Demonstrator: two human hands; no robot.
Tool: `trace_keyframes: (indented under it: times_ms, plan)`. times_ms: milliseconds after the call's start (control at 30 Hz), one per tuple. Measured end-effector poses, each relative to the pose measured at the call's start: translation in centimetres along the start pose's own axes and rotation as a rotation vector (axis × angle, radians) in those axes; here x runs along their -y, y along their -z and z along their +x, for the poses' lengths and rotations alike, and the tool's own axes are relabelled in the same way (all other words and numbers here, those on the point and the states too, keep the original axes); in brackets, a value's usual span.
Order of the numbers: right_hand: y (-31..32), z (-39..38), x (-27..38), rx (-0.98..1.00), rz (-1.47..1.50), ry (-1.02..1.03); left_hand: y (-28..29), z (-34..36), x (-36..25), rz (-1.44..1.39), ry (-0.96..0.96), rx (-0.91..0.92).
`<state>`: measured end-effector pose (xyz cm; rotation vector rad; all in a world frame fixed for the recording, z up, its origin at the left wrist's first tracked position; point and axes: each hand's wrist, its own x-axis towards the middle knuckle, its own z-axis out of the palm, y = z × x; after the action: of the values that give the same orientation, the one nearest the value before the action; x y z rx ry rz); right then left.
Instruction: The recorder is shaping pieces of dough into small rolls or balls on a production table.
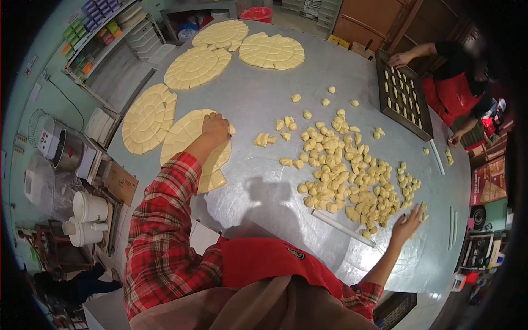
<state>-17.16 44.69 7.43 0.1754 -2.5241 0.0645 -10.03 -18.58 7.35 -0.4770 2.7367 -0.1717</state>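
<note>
Left hand clenched on a scored disc; right hand spread flat by the pieces. Four discs uncut at 11 o'clock (seemingly under halfway).

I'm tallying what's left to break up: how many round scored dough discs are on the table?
5. Two at the far edge, one just below them, one at the left edge, and one under the left hand, partly hidden by the arm.

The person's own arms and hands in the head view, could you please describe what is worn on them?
Both arms wear a red plaid shirt with white and dark checks. The left sleeve covers the arm to the wrist; the right sleeve is pushed up near the elbow. The left hand and right hand are bare, without gloves.
</note>
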Motion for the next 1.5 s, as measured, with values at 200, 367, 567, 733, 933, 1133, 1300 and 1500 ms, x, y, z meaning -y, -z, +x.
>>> trace_keyframes:
  times_ms: [200, 367, 567, 733, 933, 1133, 1300, 1500]
  plan:
    - [2.0, -2.0, 10.3, 0.133, 0.562, 0.089, -3.3, 1.7, 0.9, -0.367, -0.124, -0.415]
    - [4.5, -3.3, 19.0, 0.314, 0.9, 0.223, 3.1, -2.8, -7.8, -1.472, -0.397, -0.523]
    - [10.0, -1.6, 26.2, 0.314, 0.896, 0.769, 6.0, -13.9, -14.3, -1.049, -0.796, 0.372]
    - [9.8, -4.5, 26.0, 0.566, 0.87, 0.712, 4.2, -16.7, -15.0, -1.074, -0.758, 0.41]
    - [9.2, -6.9, 23.3, 0.675, 0.918, 0.587, -1.7, -17.0, -16.2, -1.347, -0.665, 0.429]
    - [6.9, -9.9, 21.0, 0.724, 1.305, 0.215, -3.7, -15.2, -15.2, -1.764, -0.411, 0.215]
    - [8.0, -8.4, 23.2, 0.638, 1.033, 0.237, -6.0, -16.9, -23.6, -2.187, -0.389, 0.827]
    - [0.9, -7.5, 10.4, 0.447, 0.823, -0.25, -3.5, -16.5, -16.8, -1.63, -0.735, 0.317]
